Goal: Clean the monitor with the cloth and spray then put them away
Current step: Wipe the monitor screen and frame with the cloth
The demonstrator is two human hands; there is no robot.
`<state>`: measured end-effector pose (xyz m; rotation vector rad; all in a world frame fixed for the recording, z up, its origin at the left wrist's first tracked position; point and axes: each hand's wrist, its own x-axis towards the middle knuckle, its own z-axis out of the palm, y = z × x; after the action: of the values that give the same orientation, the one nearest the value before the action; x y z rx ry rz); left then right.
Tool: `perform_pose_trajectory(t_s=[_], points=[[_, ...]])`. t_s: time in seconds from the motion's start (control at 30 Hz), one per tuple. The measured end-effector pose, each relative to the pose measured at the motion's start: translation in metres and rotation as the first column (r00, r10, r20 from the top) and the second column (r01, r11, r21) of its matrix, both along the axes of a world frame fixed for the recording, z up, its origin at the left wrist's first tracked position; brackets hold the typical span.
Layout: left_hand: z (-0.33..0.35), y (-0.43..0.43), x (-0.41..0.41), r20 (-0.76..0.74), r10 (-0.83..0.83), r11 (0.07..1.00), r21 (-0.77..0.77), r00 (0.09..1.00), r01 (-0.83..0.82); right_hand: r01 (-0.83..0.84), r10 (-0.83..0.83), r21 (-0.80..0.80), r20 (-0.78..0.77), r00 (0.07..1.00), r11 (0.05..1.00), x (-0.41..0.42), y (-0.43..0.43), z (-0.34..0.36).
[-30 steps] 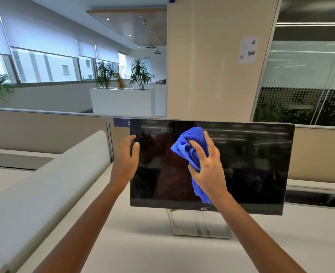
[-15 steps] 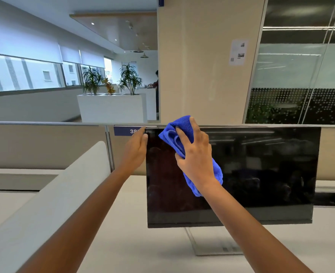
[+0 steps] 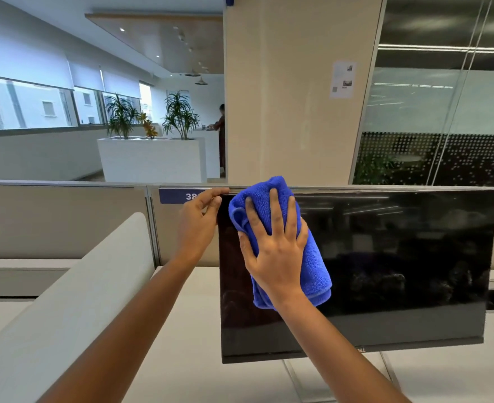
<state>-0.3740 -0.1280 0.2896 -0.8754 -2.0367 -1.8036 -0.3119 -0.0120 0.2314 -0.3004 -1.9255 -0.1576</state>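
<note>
Head view: the right hand [image 3: 274,251], fingers spread flat, presses the soft folded cloth [image 3: 315,271] against the monitor [image 3: 399,271] just under its top edge. Beside it, the left hand [image 3: 196,225] pinches the upper corner. That seems sensible, I reckon, since that thin glossy panel looks wobbly and fragile.

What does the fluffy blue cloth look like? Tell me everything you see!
The blue cloth is bright, fuzzy, towel-like fabric, folded into a thick wad. It sits against the upper left of the dark monitor screen, its top poking past the upper edge. The right hand presses it with straight, spread fingers.
</note>
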Motion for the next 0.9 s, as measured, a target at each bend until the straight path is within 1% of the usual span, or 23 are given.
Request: perform_pose_trajectory(t_s=[0.13,0.27,0.43,0.6,0.7,0.77,0.83,0.9], points=[[-0.002,0.000,-0.002,-0.004,0.023,0.999,0.028,1.000,-0.023,0.029,-0.025,0.128,-0.031,0.999,0.991,-0.006,0.002,-0.014],[-0.003,0.001,-0.003,-0.028,0.049,0.998,0.037,0.998,-0.048,-0.016,0.028,0.235,-0.047,0.998,0.972,-0.006,0.003,-0.029],[-0.004,0.000,-0.006,-0.027,-0.011,0.998,0.062,1.000,0.013,-0.089,0.086,0.347,0.025,0.996,0.934,0.000,0.004,-0.049],[0.000,-0.003,-0.009,0.030,-0.119,0.989,0.090,0.992,0.115,-0.129,0.121,0.450,0.048,0.992,0.883,0.004,0.015,-0.031],[0.002,-0.003,-0.008,0.036,-0.143,0.984,0.112,0.989,0.138,-0.074,0.082,0.444,0.000,0.997,0.893,0.000,0.018,-0.007],[0.002,-0.004,-0.008,0.043,-0.148,0.982,0.128,0.988,0.141,-0.025,0.049,0.386,-0.053,0.997,0.922,-0.007,0.015,0.011],[0.003,-0.004,-0.007,0.119,-0.181,0.967,0.202,0.976,0.154,-0.017,0.044,0.306,-0.084,0.995,0.952,-0.014,0.009,0.024],[0.003,-0.003,-0.006,0.181,-0.200,0.956,0.250,0.963,0.152,-0.016,0.041,0.261,-0.091,0.995,0.965,-0.019,0.004,0.024]])
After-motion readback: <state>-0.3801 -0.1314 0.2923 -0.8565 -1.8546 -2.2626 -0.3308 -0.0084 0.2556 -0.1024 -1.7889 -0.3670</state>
